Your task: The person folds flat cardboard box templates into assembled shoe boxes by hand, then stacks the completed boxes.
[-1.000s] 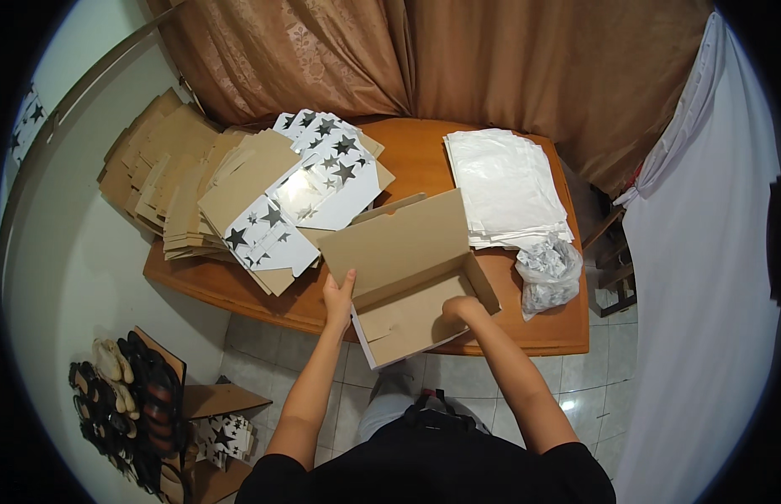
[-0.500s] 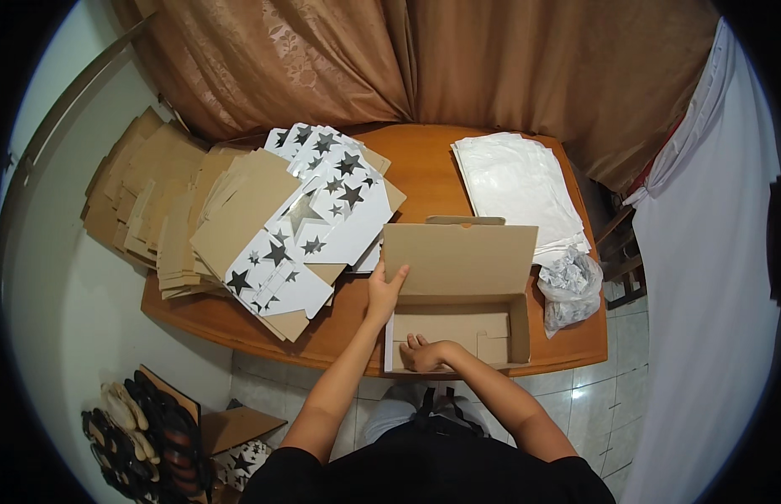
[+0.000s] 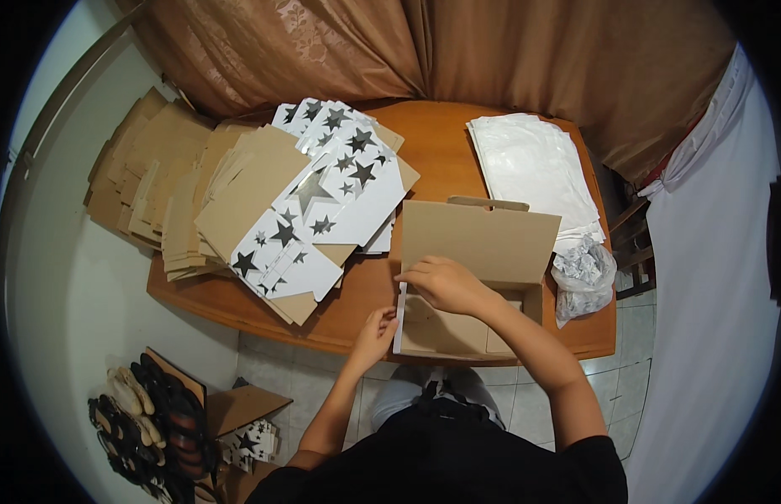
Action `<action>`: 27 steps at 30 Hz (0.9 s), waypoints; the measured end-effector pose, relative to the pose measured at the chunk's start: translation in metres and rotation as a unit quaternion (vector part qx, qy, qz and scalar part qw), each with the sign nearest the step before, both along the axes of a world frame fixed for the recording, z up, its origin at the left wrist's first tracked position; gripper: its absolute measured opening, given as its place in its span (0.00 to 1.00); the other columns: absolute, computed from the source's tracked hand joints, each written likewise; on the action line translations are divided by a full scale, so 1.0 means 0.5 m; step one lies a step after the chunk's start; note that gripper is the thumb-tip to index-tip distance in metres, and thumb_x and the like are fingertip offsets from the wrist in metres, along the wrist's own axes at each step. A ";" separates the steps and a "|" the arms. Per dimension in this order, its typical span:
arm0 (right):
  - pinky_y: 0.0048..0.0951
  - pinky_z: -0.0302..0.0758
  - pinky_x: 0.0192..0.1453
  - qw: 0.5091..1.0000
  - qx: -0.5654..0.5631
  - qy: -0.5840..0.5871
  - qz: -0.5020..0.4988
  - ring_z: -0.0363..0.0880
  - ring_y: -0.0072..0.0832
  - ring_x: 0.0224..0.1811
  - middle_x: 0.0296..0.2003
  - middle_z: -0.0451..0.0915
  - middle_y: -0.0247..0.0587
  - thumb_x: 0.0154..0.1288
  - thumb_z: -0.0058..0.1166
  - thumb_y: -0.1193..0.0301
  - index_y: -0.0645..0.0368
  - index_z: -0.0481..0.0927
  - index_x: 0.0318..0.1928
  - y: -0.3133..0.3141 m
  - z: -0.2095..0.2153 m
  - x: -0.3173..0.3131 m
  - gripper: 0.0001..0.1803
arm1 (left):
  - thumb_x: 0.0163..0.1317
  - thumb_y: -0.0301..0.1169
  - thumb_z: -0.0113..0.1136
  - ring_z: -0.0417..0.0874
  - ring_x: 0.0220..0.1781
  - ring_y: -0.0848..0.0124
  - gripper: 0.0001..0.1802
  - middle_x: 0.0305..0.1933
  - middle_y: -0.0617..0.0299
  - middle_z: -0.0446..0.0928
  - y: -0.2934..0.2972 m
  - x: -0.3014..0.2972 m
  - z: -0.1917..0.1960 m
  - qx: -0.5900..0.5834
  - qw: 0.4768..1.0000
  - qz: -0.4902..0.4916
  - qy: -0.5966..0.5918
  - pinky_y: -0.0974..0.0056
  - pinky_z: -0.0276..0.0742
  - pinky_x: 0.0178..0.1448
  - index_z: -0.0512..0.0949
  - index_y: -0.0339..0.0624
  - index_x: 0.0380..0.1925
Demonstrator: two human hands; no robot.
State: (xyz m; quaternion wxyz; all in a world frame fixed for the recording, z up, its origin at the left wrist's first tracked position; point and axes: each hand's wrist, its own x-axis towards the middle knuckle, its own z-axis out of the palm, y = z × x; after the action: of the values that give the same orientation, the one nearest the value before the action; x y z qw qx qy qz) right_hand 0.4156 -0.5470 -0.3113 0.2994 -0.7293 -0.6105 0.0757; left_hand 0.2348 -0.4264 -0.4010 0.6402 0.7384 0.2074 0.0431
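A brown cardboard box [image 3: 483, 235] stands at the table's front edge, its lid raised toward the back and its inside bare brown. My right hand [image 3: 445, 284] reaches across the box, its fingers closed on the rear part of the left wall's top edge. Beside that wall's outer face is my left hand [image 3: 373, 338], its fingers loosely bent and apart, the tips touching the white outer side. The right forearm covers part of the box's interior.
Flat brown cardboard blanks [image 3: 180, 185] and white star-printed blanks [image 3: 323, 202] lie piled at left. White sheets [image 3: 533, 168] and a clear plastic bag [image 3: 583, 281] of crumpled silvery material are at right. Footwear [image 3: 155, 420] stands at lower left; curtains [image 3: 525, 59] hang behind.
My right hand has come out of the box's inside up to the left wall's top edge. The left hand has slid from the lid's corner toward me, down the left wall.
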 end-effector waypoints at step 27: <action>0.33 0.76 0.46 0.988 0.088 -0.121 0.030 0.77 0.36 0.47 0.45 0.78 0.44 0.53 0.49 0.74 0.64 0.75 0.48 -0.139 -0.162 -0.220 0.20 | 0.64 0.29 0.53 0.79 0.31 0.77 0.12 0.32 0.61 0.78 0.005 -0.060 0.026 -0.078 0.991 0.007 0.110 0.73 0.77 0.34 0.75 0.29 0.39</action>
State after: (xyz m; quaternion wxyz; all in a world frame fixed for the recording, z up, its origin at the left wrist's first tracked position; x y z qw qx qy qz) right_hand 0.3058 -0.6163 -0.3925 0.2844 -0.6851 -0.6681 -0.0582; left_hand 0.2048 -0.4240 -0.3882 0.6690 0.6849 0.2845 -0.0502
